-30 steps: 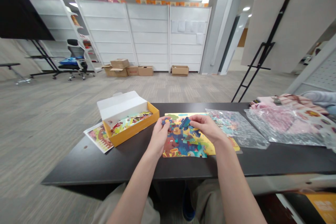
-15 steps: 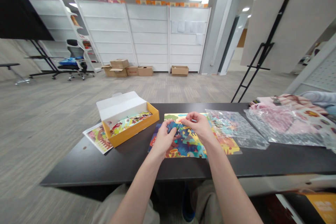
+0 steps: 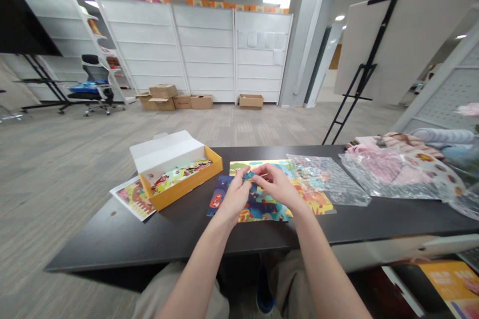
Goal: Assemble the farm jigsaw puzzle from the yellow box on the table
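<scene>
A small blue puzzle piece (image 3: 248, 175) is pinched at the fingertips of my left hand (image 3: 235, 197). My right hand (image 3: 276, 185) meets it from the other side, its thumb and forefinger closed on the same piece. Both hands hover over a colourful jigsaw puzzle (image 3: 262, 212), whose dark blue and yellow parts lie on the table; my hands hide its middle. To the right of the puzzle, partly over it, lies a clear plastic bag (image 3: 339, 184) with loose pieces inside.
An open yellow box (image 3: 190, 185) with printed pieces stands at the left, on top of a picture sheet (image 3: 135, 199). Farther right are wrapped pink items (image 3: 396, 169) in plastic. The black table's (image 3: 168, 239) front edge runs before my knees.
My right hand has come down and left to meet my left fingertips at the blue piece. The view has turned slightly right.
</scene>
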